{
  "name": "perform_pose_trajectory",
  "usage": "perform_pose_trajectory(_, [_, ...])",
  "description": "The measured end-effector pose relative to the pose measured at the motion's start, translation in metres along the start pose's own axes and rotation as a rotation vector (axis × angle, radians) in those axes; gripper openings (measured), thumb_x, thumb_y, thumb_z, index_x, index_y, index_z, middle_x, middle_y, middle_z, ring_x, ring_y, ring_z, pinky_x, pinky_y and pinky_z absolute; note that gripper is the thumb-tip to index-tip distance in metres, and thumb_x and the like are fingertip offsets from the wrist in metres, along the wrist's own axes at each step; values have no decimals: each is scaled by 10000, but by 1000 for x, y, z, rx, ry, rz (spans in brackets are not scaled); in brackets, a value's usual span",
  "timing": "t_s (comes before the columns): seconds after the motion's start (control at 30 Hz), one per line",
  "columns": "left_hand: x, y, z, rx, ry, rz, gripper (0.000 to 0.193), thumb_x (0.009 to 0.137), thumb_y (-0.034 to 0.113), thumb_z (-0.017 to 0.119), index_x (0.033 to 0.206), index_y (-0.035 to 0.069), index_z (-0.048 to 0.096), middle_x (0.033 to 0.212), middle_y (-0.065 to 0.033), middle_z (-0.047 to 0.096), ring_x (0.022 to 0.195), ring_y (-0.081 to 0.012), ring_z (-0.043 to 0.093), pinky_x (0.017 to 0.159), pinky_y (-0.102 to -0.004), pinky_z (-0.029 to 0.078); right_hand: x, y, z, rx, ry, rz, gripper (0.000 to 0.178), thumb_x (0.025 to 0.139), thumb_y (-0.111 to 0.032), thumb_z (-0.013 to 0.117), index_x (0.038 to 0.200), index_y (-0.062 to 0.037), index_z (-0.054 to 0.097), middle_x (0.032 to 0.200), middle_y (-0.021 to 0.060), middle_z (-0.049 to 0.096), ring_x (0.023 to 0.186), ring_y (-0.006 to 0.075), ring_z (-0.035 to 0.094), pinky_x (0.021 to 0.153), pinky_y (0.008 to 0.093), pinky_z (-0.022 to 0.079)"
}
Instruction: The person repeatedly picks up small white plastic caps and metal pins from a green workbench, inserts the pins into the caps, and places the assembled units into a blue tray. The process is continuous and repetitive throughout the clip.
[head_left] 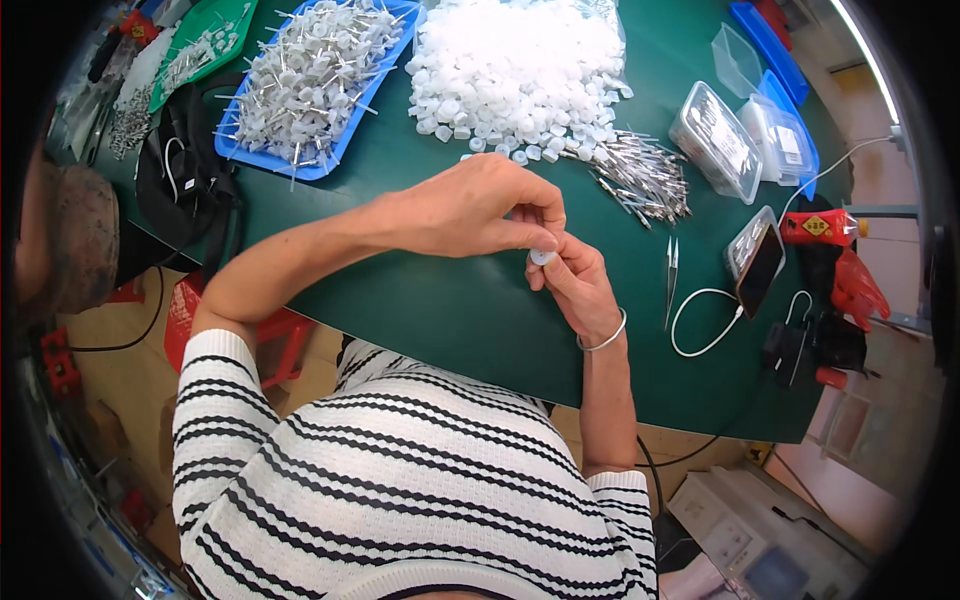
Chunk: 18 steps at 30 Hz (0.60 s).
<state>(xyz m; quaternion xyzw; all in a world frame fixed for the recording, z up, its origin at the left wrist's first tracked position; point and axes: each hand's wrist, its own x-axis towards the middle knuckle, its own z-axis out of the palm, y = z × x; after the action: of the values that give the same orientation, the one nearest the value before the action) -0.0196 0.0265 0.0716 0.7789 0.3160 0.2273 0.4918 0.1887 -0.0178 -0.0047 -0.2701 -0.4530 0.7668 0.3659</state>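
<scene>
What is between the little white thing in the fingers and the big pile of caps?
In the head view, the left hand is between the little white thing and the pile of white caps.

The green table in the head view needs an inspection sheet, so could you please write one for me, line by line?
Surface: green table, with its far side heavily loaded.
Work pieces: small white cap at the fingertips; pile of white caps; metal pins; blue tray heaped with pinned white pieces.
Clutter: black bag, phone, red bottle; tweezers lie loose.
Hands: right hand pinches the small white cap; left hand meets it there, grip unclear.
Cables: white cable loops to the phone; black cable hangs below the near edge.
Surroundings: red stool at left.
</scene>
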Motion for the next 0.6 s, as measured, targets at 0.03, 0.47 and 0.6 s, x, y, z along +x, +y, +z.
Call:
perform_pose_trajectory(0.03, [2,1,-2,-14,-37,-17,166,818,166,673,829,8,623,742,-65,621,675,-144,579,630,-275,461,-1,0,0,6,-11,4,218,938,-220,558,911,-7,596,822,21,565,709,89,512,667,226,422])
perform_pose_trajectory(0.47, [0,-24,4,-598,-209,-167,185,893,165,609,894,-20,627,822,-63,688,741,-79,607,683,-225,477,1,-3,0,-201,36,116,191,925,-165,551,898,12,616,758,21,579,663,90,522,624,229,427])
perform_pose_trajectory(0.6, [-8,-32,18,-710,-236,-154,192,868,166,636,874,-25,642,832,-78,696,742,-91,613,631,-225,470,-14,-6,-1,-241,13,183,165,878,-122,584,883,38,625,771,56,609,689,113,554,645,234,434])
